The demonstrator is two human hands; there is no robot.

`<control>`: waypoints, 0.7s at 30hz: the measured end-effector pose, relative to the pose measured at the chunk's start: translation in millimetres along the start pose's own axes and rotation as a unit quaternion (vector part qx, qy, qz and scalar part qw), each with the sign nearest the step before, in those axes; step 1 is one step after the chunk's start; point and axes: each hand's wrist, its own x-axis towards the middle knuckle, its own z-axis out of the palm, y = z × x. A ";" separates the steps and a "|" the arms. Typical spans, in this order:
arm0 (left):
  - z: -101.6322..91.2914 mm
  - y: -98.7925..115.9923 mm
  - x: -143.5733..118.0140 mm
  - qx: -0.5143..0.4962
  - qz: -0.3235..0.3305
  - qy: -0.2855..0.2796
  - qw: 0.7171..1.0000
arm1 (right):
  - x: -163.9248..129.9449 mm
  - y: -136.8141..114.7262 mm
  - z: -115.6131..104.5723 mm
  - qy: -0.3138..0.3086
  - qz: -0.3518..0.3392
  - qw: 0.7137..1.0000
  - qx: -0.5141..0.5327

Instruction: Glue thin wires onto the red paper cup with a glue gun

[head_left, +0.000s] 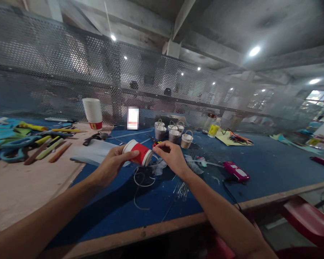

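Note:
My left hand [116, 158] is closed around a red and white paper cup [140, 153], which lies tilted on its side above the table. Close to the cup's right end, the thumb and fingertips of my right hand [171, 153] are pinched together. Whatever they hold, if anything, is too small to make out. Under the hands, loops of thin pale wire [144, 180] rest on the blue table surface. Red and yellow handled pliers [158, 142] show partly behind my right fingers. A bundle of thin metal wires [182, 189] lies below my right wrist.
Several small handled baskets [174, 135] stand behind the hands. Stacked paper cups [93, 113] rise at the back left, near scissors [18, 145] and craft tools. To the right lies a magenta corded device [236, 172]. A perforated metal screen [140, 72] borders the table's back.

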 end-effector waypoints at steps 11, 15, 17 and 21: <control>1.8 2.6 0.9 -0.004 0.006 0.016 1.000 | 1.3 0.5 -0.1 -0.001 0.015 1.000 0.008; 0.1 0.3 1.3 -0.011 0.001 0.016 1.000 | 1.6 3.9 -0.1 -0.004 0.012 1.000 0.012; -0.1 0.4 0.3 -0.018 -0.002 0.013 1.000 | 1.9 5.6 -0.1 -0.002 0.010 1.000 0.016; 0.8 3.3 -2.2 -0.021 0.000 -0.003 1.000 | 1.8 6.7 -0.1 -0.001 0.008 1.000 0.025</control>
